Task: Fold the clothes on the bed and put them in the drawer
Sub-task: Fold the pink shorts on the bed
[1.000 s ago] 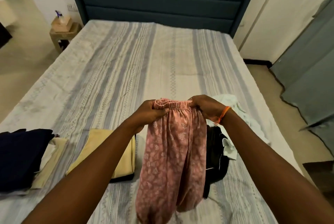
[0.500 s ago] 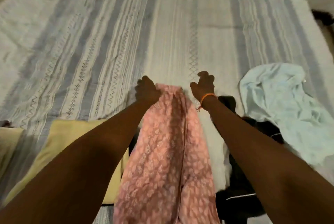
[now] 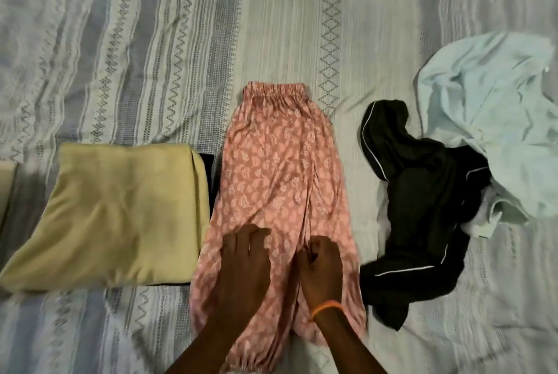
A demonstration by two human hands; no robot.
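The pink trousers (image 3: 280, 180) lie flat on the bed (image 3: 120, 41), waistband away, ready for folding. The left hand (image 3: 244, 265) presses them with spread fingers; the right hand (image 3: 320, 271) looks curled, perhaps pinching cloth. Folded yellow cloth (image 3: 120, 216) lies left of the trousers, black garment (image 3: 419, 201) right.

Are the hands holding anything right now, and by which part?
Left hand rests flat on the pink trousers, low on the legs. Right hand curls there too; a pinch cannot be told.
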